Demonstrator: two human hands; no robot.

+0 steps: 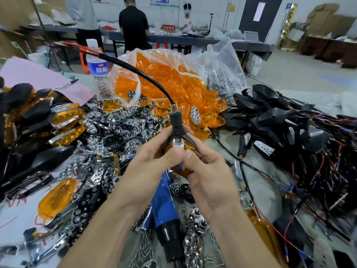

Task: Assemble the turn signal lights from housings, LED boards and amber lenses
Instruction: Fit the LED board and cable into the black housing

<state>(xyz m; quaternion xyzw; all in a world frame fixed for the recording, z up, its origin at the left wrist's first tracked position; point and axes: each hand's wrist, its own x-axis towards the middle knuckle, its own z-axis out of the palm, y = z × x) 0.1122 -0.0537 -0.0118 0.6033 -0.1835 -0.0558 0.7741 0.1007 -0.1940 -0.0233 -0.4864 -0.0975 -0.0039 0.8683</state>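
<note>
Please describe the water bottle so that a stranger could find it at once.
Find the big clear bag of amber lenses in the middle of the view. Just left of it stands the water bottle. It alone has a blue label and a white cap.

The turn signal light (176, 122) shows an amber lens, a black stem and a brass-coloured threaded collar. The bagged lenses (170, 80) are bright orange-amber, the housings (270, 109) black with red and black wires (318, 171) — the chrome LED boards (123, 132) are dotted with black rings. The screwdriver (163, 200) is blue with a black end; the bottle (98, 70) has a blue label, the paper sheet (34, 74) is pink.
</note>
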